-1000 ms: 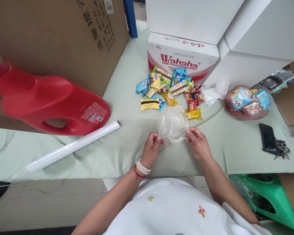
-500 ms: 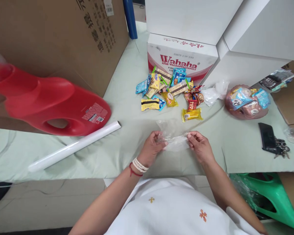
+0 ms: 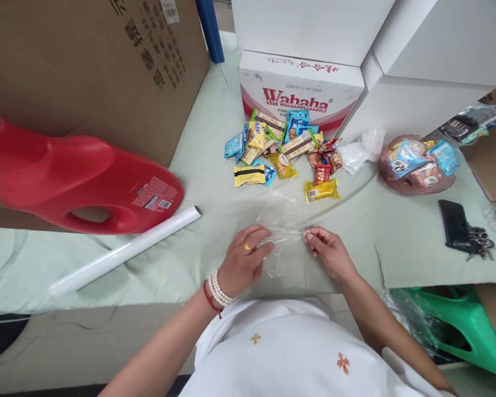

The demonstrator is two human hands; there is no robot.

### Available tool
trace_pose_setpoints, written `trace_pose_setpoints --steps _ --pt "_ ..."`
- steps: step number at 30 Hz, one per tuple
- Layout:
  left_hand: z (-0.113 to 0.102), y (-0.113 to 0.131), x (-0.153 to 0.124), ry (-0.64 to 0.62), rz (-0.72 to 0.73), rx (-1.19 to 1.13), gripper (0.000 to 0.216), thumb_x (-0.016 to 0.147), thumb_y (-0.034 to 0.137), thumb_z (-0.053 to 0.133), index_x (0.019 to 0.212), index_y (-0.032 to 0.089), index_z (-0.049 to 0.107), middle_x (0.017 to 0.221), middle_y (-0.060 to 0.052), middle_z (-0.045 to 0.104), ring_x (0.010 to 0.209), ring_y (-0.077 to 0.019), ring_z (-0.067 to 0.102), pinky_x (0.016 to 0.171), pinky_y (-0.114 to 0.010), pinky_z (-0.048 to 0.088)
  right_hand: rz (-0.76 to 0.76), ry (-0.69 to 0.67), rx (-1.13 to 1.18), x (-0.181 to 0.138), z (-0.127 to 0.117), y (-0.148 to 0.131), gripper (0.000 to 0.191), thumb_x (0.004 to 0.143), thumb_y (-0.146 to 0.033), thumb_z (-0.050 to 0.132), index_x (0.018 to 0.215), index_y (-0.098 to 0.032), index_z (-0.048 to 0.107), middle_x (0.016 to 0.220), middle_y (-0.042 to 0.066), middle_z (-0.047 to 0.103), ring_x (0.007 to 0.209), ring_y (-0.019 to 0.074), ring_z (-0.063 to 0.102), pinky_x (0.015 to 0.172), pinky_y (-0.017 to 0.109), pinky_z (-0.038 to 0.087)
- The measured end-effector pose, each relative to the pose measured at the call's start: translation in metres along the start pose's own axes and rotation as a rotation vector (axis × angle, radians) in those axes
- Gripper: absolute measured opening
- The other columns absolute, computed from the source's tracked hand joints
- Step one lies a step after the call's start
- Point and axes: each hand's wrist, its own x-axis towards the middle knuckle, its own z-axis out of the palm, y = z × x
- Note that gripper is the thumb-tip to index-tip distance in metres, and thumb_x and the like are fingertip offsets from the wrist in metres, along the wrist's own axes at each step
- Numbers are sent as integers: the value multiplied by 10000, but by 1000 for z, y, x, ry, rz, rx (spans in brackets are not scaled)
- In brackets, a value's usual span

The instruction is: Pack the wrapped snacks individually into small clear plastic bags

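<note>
Head: right hand (image 3: pixel 329 252) pinches plastic (image 3: pixel 287 232) (clear).

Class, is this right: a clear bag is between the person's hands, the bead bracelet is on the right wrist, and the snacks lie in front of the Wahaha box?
Not quite: the head view shows the bead bracelet on the left wrist, not the right. The bag and snacks are as stated.

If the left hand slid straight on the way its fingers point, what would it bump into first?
The clear plastic bag, right at the fingertips of the left hand. Past that, probably the yellow snack packet nearest the hands, though depth is hard to judge.
</note>
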Motion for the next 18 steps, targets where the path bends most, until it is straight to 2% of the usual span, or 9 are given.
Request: trace_pose_setpoints --steps 1,3,5,7,10,13,15,18 --pt "1 8 7 -44 -54 -110 259 888 99 515 1044 252 654 1099 -74 679 1047 -218 647 900 -395 544 -13 -7 -2 -1 1 -2 401 749 -562 819 901 -200 734 808 3 637 589 99 456 540 256 375" --pt "10 21 23 -143 -274 -287 136 962 261 505 989 224 633 951 -46 673 789 -161 638 701 -301 522 -42 -30 -8 -5 4 -6 376 774 -547 806 915 -205 738 799 -1 632 599 103 459 548 257 384" --pt "24 29 38 -222 -417 -375 245 984 410 507 903 210 622 843 -18 648 682 -140 581 625 -274 455 -64 -71 -22 -8 8 -10 362 791 -544 793 910 -206 738 738 -12 606 602 109 456 558 258 388" --pt "39 31 48 -245 -455 -459 316 958 478 541 816 202 603 750 5 605 658 -137 532 623 -269 412 -77 -96 -40 -11 12 -13 363 800 -552 783 889 -204 732 678 -24 570 597 113 445 564 259 387" --pt "55 28 51 -157 -573 -674 362 922 522 583 762 197 578 642 39 507 602 -119 446 593 -256 356 -88 -47 -32 -12 13 -16 369 790 -560 787 881 -209 719 709 -21 586 592 111 434 552 256 379" --pt "54 21 42 -19 -768 -902 407 879 576 644 751 199 557 612 57 486 552 -96 403 560 -241 339 -80 35 39 -10 8 -16 346 779 -545 802 858 -222 706 787 -12 613 623 113 469 570 250 421" --pt "45 15 34 104 -866 -1003 409 833 575 713 766 200 564 670 44 552 582 -91 459 577 -229 383 -59 83 136 -8 2 -16 325 770 -522 820 844 -233 693 849 -2 635 710 130 542 647 259 496" --pt "26 4 23 266 -973 -1184 412 756 523 821 805 208 560 854 10 650 793 -130 622 724 -260 523 22 135 344 -3 -13 -11 339 717 -471 868 827 -243 643 944 15 682 847 168 634 787 341 586"
